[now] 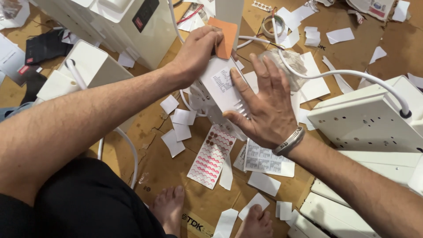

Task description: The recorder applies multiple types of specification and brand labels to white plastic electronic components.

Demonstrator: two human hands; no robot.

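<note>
2 hands on 1 white power strip [222,86] above a cardboard-covered floor [167,172]: left hand [198,50] gripping its far end beside an orange card [225,37], right hand [266,108] pressed flat, fingers spread, against its near side; sticker sheet [211,156] below.

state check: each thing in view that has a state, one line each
left hand: closed on the orange card, pressing the white device
right hand: open, flat against the white device
white device: tilted, label side up, held off the floor
orange card: held at the device's top edge
pink sticker sheet: flat on the cardboard, partly used
tape roll: lying flat
</note>
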